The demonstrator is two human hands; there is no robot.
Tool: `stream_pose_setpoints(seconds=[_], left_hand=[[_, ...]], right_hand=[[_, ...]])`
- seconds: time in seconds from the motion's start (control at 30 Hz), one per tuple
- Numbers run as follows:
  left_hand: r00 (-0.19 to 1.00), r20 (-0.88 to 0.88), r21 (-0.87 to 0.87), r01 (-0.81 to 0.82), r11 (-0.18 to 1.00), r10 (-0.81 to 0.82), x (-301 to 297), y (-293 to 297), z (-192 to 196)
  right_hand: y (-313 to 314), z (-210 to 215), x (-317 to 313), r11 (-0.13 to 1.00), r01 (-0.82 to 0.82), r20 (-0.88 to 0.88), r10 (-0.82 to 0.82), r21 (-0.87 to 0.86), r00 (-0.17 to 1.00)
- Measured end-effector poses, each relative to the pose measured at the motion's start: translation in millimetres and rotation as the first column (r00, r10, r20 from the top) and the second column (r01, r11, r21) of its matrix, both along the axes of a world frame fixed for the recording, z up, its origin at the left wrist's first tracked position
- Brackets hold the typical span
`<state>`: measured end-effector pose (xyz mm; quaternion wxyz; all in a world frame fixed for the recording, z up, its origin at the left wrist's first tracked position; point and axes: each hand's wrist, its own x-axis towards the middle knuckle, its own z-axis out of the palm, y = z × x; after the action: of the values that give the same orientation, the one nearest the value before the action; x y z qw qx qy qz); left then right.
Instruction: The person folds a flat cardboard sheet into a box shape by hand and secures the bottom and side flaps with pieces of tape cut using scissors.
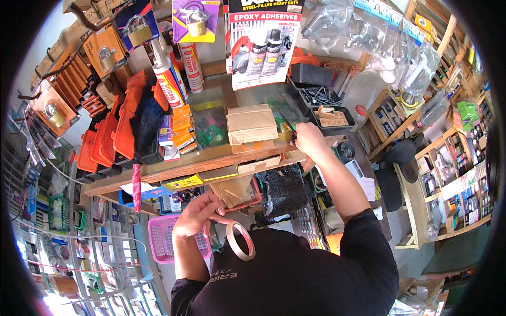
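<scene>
My left hand (201,213) is pinched, low in front of the wooden counter. From its fingers a short strip leads to a roll of beige tape (241,241), which hangs against my black shirt. My right hand (310,140) reaches over the counter top and closes around a thin dark object (291,132). Only a small part of that object shows, so its kind is unclear. Left of the right hand, a folded brown cardboard piece (252,125) lies on the glass counter top (211,113).
Orange-lidded cases (108,134) and small orange boxes (183,129) line the counter's left. Padlocks and an adhesive pack (263,50) hang ahead. A black tray of screws (320,97) stands beyond my right hand. A pink basket (164,237) sits lower left.
</scene>
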<state>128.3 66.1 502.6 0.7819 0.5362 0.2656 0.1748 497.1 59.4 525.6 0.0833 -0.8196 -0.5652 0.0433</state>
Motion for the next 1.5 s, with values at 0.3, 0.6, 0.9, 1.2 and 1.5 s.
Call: stream_pose_setpoints(seconds=[0.3, 0.6, 0.9, 1.2, 1.5], left_hand=[[0.999, 0.033, -0.019, -0.040, 0.999, 0.040, -2.8, -2.0, -18.7], [0.998, -0.015, -0.061, -0.061, 0.996, 0.060, 21.7, -3.6, -31.3], [0.955, 0.098, -0.060, -0.276, 0.959, 0.281, 44.0, 4.5, -50.0], [0.888, 0.262, -0.130, -0.357, 0.925, 0.379, 37.9, -14.9, -45.4], [0.915, 0.216, -0.165, -0.311, 0.936, 0.342, 23.9, -11.4, -60.9]], right_hand=[[-4.8, -1.0, 7.1, 0.996, -0.088, -0.046, 0.089, 0.016, 0.995], [-126.9, -15.9, -126.4, 0.664, -0.708, -0.844, 0.503, 0.239, 0.187], [-123.4, 15.8, -65.6, 0.813, -0.392, -0.433, 0.567, 0.431, 0.700], [-33.0, -12.1, 1.1, 0.863, -0.404, 0.298, 0.316, 0.304, 0.901], [-127.4, -142.8, -33.2, 0.930, 0.021, -0.589, 0.214, 0.367, 0.780]])
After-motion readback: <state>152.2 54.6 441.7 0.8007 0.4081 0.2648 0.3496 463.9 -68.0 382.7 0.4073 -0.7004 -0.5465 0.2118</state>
